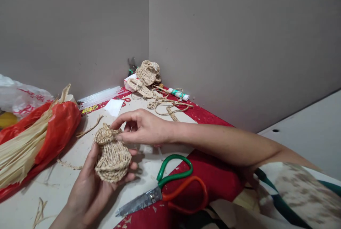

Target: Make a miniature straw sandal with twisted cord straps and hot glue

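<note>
A small woven straw piece (pixel 113 156), pinched in near its top and shaped rather like a slipper, rests in my left hand (pixel 92 181). The palm lies under it, with the thumb on its left edge and the fingertips showing past its right edge. From the right, my right hand (pixel 146 127) reaches over and pinches the upper rim between thumb and forefinger. Just below and to the right lie large scissors (pixel 151 197) with one green and one orange handle, their blades pointing left.
On the left, dried husk strips (pixel 23 143) lie in a red plastic bag (pixel 65 118), before a white bag (pixel 22 95). At the back corner are another woven straw piece (pixel 148 72), loose straw cord (pixel 170 106) and pliers (pixel 131 66). Grey walls close off the table.
</note>
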Available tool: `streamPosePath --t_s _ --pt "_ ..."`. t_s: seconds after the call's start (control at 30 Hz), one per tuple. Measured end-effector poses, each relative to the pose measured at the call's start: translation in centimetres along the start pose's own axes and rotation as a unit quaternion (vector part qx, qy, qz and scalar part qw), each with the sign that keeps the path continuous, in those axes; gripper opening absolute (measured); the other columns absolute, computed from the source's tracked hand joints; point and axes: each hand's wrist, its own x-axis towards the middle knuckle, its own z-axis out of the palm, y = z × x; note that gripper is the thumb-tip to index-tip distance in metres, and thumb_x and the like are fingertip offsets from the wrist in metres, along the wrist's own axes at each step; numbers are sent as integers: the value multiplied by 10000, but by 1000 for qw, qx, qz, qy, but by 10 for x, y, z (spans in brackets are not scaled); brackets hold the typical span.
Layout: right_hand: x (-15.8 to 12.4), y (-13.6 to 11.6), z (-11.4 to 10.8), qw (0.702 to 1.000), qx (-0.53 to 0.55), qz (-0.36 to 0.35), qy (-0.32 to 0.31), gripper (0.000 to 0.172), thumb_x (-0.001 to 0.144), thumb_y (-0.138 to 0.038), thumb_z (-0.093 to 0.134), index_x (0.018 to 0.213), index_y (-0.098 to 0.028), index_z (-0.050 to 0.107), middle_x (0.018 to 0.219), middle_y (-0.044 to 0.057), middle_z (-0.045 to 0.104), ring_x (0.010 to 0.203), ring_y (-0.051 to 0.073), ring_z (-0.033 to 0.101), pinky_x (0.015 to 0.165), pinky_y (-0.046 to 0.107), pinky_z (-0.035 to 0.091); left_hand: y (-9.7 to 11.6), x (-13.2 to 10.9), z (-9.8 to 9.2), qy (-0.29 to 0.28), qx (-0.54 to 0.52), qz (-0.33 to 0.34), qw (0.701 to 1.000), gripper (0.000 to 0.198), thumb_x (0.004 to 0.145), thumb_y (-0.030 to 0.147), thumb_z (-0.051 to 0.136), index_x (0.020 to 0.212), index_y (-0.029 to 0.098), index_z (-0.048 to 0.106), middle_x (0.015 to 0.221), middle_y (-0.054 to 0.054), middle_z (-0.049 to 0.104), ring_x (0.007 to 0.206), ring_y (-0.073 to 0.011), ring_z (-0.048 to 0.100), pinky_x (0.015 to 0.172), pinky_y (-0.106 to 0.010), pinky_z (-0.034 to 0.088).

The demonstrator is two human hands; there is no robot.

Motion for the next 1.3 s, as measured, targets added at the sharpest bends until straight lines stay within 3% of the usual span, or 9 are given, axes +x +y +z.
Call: streamPosePath --t_s 0.07,0.13,0.23,0.33,0.5,0.83,1.03,1.13,1.3 --pt "-6 -1 -3 998 -5 -24 50 228 818 -199 651 1023 -102 679 969 53 691 748 83 599 699 226 499 3 1 -2 -5 -10 17 1000 437 848 455 702 1179 170 691 1056 -237 767 799 -307 773 706 -405 629" --pt "-14 -2 -5 996 -18 -24 84 202 835 -218 638 992 -102 692 935 57 701 743 92 607 693 232 508 6 2 -2 13 -16 36 999 405 879 422 670 1188 160 679 1054 -236 768 781 -289 772 684 -385 630" --pt "-29 0 -2 998 -33 -2 55 159 851 -219 621 908 -103 714 784 34 701 675 93 595 634 220 492 9 4 0 42 -20 60 997 349 927 392 598 1170 152 675 1010 -204 781 753 -289 768 644 -392 634" --pt "-41 5 9 999 -36 3 19 161 840 -203 646 926 -104 738 785 39 722 676 93 615 629 208 492 7 6 2 65 -33 70 995 276 948 344 564 1130 178 688 987 -142 794 736 -289 767 606 -410 640" --pt "-46 14 25 997 -69 9 41 192 817 -210 712 965 -97 761 734 39 719 612 85 608 608 197 493 -2 8 -4 56 -45 88 993 340 903 308 651 1239 257 654 1100 -89 781 822 -260 767 636 -391 652" --pt "-45 8 27 997 -68 -4 46 133 846 -151 654 901 -96 762 803 60 769 682 104 681 658 194 514 -11 5 -4 83 2 126 989 447 805 401 764 1202 214 682 1055 -94 777 766 -250 747 620 -374 649" --pt "-42 12 28 996 -82 8 45 128 842 -171 661 912 -97 738 773 53 750 661 101 659 640 208 511 -8 4 0 70 0 122 990 416 858 374 714 1239 212 671 1072 -91 777 817 -234 748 689 -348 645" --pt "-45 14 24 990 -133 -29 46 197 854 -235 691 996 -101 713 816 58 737 678 110 643 668 239 521 -4 5 4 65 -1 109 992 382 897 349 666 1253 210 662 1087 -98 777 858 -247 753 728 -372 643" --pt "-47 5 22 949 -232 -194 92 278 884 -257 678 1102 -91 641 1023 111 726 964 172 648 870 320 515 -2 6 5 75 -31 103 991 303 891 330 680 1175 228 701 1069 -49 789 881 -215 754 772 -345 635"
